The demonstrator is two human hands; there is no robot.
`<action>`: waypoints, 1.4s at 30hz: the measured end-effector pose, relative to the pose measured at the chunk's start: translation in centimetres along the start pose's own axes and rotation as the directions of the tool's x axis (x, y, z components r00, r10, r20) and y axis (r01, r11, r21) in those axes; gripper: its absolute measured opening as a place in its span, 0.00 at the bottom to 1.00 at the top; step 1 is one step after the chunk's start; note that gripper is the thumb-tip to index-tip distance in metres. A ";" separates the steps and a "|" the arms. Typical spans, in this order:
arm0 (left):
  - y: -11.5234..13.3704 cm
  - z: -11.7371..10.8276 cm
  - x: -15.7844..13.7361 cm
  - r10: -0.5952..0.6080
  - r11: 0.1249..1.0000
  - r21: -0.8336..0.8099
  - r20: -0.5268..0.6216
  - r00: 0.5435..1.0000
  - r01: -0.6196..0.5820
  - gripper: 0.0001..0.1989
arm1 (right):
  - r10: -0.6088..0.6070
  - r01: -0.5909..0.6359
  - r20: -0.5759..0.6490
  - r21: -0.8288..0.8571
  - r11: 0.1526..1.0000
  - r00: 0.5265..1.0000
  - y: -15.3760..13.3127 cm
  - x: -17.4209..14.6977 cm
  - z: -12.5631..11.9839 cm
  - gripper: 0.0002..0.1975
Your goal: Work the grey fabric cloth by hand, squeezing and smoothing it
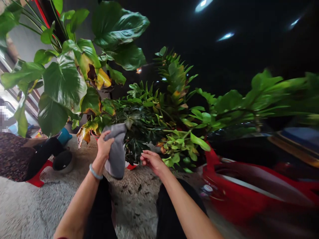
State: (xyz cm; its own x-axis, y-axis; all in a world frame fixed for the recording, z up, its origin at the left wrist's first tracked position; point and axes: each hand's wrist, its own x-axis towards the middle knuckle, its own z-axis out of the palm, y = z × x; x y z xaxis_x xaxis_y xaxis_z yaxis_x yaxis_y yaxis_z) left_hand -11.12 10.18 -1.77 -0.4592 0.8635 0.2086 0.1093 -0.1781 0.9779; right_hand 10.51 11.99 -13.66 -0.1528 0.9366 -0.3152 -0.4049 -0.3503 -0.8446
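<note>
My left hand [104, 145], with a pale bangle [95, 172] at the wrist, grips a grey cloth [116, 154] that hangs down in front of the plants. My right hand [152, 161] is at the lower edge of a dark-leaved plant [136, 146], its thumb and fingertips pinched together. Whether a leaf or stem is between those fingertips is too small to make out. Light green leaves [178, 149] grow just to the right of this hand.
Large broad leaves [64, 79], some yellow and brown, rise at the left. A red object with a hollow opening [214, 189] stands at the right, blurred. Another person [15, 156] sits on a red stool [37, 177] at the far left, beside a dark pot [62, 162]. Rough concrete floor [134, 205] lies below.
</note>
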 end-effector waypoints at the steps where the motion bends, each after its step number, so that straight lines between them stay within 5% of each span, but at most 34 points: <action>1: -1.2 -0.6 -1.1 -0.072 0.997 -0.016 0.021 0.997 0.073 0.20 | 0.023 -0.023 -0.019 -0.012 1.000 1.000 0.0 0.1 -0.2 0.15; 4: -1.3 -2.4 -3.9 -0.129 0.987 -0.092 0.019 0.991 0.130 0.23 | 0.038 -0.039 -0.033 -0.017 0.999 0.999 -0.2 0.1 -0.9 0.13; 6: 1.4 -2.3 -4.3 0.009 0.994 -0.113 -0.035 0.999 -0.013 0.22 | 0.027 -0.027 -0.018 -0.010 1.000 0.999 -0.4 0.0 -1.0 0.12; 9: 5.7 0.7 -2.7 0.297 0.951 -0.085 -0.023 0.955 -0.298 0.19 | -0.010 0.010 -0.001 0.017 1.000 1.000 -0.6 -0.2 -0.6 0.12; 11: 6.3 3.6 -1.3 0.352 0.936 -0.082 0.123 0.928 -0.344 0.19 | -0.014 0.015 -0.004 0.031 0.999 1.000 -0.7 -0.3 -0.3 0.13; 14: 3.3 6.3 -0.9 0.211 0.973 0.018 0.350 0.913 -0.232 0.19 | 0.025 -0.025 -0.028 0.016 1.000 0.999 -0.5 -0.2 -0.1 0.12; 18: -0.4 4.0 -3.8 0.008 0.991 0.119 0.424 0.906 -0.064 0.19 | 0.070 -0.071 -0.066 -0.021 0.997 0.995 -0.3 -0.1 -0.6 0.11; 22: 3.2 1.0 -4.2 0.048 0.998 -0.047 0.405 0.913 -0.031 0.19 | 0.035 -0.036 -0.031 -0.023 0.999 0.999 -0.7 -0.3 -0.9 0.10; 26: 5.5 2.4 -0.9 0.216 0.975 -0.094 0.204 0.955 -0.201 0.20 | -0.043 0.040 0.058 0.052 0.998 0.997 -1.1 -0.8 -0.5 0.14; 29: 2.3 2.8 -1.1 0.179 0.983 -0.008 0.217 0.960 -0.181 0.19 | -0.005 0.004 0.022 0.047 0.999 1.000 -0.8 -0.6 -0.2 0.13; 33: -1.4 -1.0 -4.9 -0.087 0.996 0.063 0.443 0.892 0.066 0.17 | 0.049 -0.050 -0.028 -0.006 0.999 0.998 -0.2 0.0 -0.3 0.08; 35: -0.7 -3.2 -5.2 -0.136 0.990 0.011 0.393 0.910 0.143 0.20 | 0.049 -0.049 -0.015 -0.015 0.999 0.999 -0.1 0.1 -0.4 0.08; 37: 1.1 -4.5 -3.6 -0.060 0.995 -0.062 0.223 0.973 0.076 0.24 | 0.036 -0.036 0.004 -0.012 0.999 0.999 -0.2 0.1 -0.3 0.09; 40: 2.4 -4.5 0.6 0.100 0.991 -0.091 -0.008 0.995 -0.101 0.27 | 0.021 -0.021 0.022 -0.003 1.000 1.000 -0.3 -0.1 0.3 0.11; 42: 1.1 -3.9 2.4 0.080 0.994 -0.066 -0.070 0.994 -0.085 0.26 | 0.029 -0.029 0.026 -0.008 1.000 0.999 -0.2 -0.2 0.7 0.13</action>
State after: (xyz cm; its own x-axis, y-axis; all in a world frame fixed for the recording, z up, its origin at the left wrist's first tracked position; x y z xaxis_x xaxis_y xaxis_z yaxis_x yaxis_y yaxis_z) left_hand -15.53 10.18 -0.17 -0.5096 0.8113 0.2865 0.0894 -0.2812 0.9555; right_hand 10.01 11.89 -13.11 -0.1879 0.9258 -0.3279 -0.3930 -0.3768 -0.8388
